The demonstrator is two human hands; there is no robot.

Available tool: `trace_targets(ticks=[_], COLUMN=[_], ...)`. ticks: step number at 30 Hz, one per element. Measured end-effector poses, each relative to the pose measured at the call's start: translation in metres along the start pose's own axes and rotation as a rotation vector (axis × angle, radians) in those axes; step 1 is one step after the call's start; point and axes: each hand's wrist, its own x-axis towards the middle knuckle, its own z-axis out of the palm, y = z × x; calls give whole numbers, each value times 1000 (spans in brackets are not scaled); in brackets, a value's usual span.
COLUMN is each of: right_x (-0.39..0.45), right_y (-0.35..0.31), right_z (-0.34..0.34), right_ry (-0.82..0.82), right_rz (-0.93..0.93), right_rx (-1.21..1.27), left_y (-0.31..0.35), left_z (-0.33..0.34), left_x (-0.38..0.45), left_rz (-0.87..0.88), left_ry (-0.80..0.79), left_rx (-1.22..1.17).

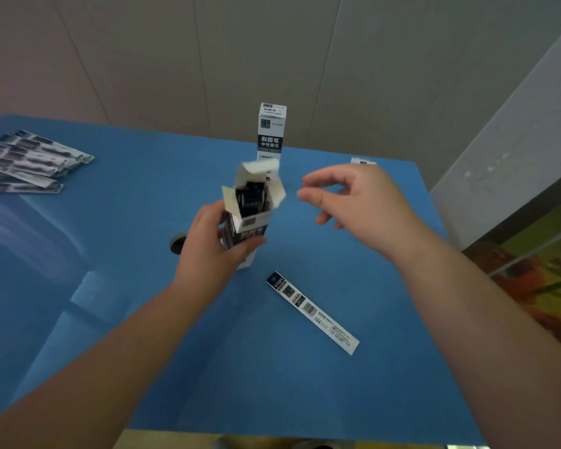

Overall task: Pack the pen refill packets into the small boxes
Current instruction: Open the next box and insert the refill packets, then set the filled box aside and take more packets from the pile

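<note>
Left hand (208, 251) gripping open box (251, 205), loose packet (312, 312) below-right on table

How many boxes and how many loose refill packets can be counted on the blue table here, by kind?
Open box, gripped by the left hand, packets inside: 1
Closed box standing upright: 1
Single loose packet near the middle: 1
Packet pile at far left: blurred and overlapping, cannot count
White item behind the right hand: unclear
Total countable: 3
</note>
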Motion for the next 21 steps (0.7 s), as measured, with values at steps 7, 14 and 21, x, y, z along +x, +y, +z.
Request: trace_targets(ticks=[7, 14, 21], right_x=[-18, -43, -47], right_y=[77, 127, 149], right_z=[-13, -25, -31], right_ry=[99, 88, 70], right_rz=[96, 129, 192], right_rx=[-147, -479, -541], left_y=[18, 35, 42], left_z=[40, 101, 124], left_x=[30, 55, 77], left_rz=[-57, -65, -62], left_ry=[-150, -254, -291], left_rx=[-91, -95, -52])
